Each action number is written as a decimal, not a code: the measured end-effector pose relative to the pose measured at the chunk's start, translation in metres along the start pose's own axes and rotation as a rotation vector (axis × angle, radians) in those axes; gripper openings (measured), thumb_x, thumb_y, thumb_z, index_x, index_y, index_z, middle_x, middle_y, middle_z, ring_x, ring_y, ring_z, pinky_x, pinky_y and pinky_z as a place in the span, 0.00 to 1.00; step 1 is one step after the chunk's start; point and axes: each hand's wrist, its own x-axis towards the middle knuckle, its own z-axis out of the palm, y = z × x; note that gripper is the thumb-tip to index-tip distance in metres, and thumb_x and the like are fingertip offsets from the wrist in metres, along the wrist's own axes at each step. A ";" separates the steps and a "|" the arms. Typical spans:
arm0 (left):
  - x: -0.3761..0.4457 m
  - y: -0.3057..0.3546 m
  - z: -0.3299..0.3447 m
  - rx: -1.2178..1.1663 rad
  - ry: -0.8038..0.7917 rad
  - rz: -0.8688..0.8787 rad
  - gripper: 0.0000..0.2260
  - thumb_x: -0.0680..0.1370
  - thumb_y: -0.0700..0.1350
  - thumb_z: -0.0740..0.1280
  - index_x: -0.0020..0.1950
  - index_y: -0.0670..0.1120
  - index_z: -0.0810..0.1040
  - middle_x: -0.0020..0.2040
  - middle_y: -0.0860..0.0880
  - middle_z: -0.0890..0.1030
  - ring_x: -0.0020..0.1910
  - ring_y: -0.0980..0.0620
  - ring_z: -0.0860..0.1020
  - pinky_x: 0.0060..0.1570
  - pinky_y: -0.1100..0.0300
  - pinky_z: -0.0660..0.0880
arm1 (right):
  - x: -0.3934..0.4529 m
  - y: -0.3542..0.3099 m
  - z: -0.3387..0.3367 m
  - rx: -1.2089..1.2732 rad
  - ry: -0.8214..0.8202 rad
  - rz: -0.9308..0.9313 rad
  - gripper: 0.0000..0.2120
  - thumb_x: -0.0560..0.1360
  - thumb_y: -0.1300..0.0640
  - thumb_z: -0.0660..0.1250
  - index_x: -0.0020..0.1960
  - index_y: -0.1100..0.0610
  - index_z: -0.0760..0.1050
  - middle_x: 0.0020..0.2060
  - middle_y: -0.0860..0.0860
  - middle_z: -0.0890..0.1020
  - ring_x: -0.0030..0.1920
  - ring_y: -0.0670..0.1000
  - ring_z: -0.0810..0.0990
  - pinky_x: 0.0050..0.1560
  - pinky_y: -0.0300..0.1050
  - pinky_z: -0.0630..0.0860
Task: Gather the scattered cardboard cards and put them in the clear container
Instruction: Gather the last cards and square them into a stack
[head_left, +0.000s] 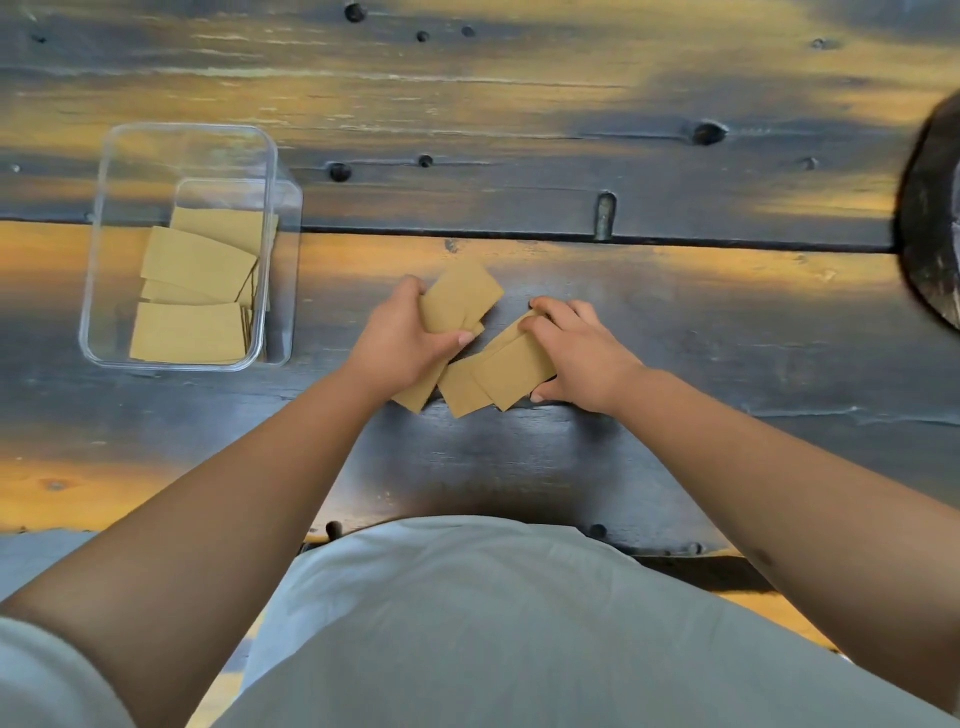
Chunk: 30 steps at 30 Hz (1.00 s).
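A few overlapping cardboard cards (501, 376) on the dark wooden table (571, 467) are being pinched by the right hand (576, 356), fingers curled over their far edge and thumb at the near edge. A small stack of cards (460, 301) is being gripped by the left hand (400, 338). Farther left, more cards (195, 296) are being held in the clear container (104, 249).

Both the left hand (397, 340) and right hand (576, 353) are gripping cardboard cards (511, 371) on the wooden table (675, 322), right of the clear container (189, 247).
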 end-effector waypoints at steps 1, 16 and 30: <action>-0.002 0.007 0.002 -0.050 -0.035 0.029 0.24 0.68 0.57 0.76 0.55 0.53 0.66 0.44 0.60 0.72 0.41 0.62 0.72 0.33 0.64 0.66 | -0.001 0.000 0.001 0.042 0.005 0.011 0.43 0.61 0.46 0.79 0.69 0.54 0.62 0.71 0.50 0.58 0.69 0.56 0.55 0.63 0.57 0.69; -0.002 0.046 0.068 0.605 -0.193 0.293 0.38 0.67 0.62 0.74 0.70 0.53 0.61 0.57 0.44 0.69 0.57 0.42 0.69 0.53 0.48 0.66 | -0.052 0.046 0.007 0.369 0.232 0.394 0.43 0.66 0.49 0.76 0.74 0.57 0.58 0.75 0.54 0.56 0.73 0.57 0.53 0.69 0.43 0.51; -0.016 0.061 0.047 0.908 -0.132 0.685 0.29 0.76 0.55 0.67 0.67 0.41 0.60 0.57 0.45 0.73 0.54 0.45 0.76 0.46 0.53 0.71 | -0.009 0.006 -0.032 0.042 0.034 0.022 0.21 0.63 0.44 0.74 0.51 0.47 0.70 0.49 0.47 0.78 0.49 0.53 0.77 0.39 0.44 0.68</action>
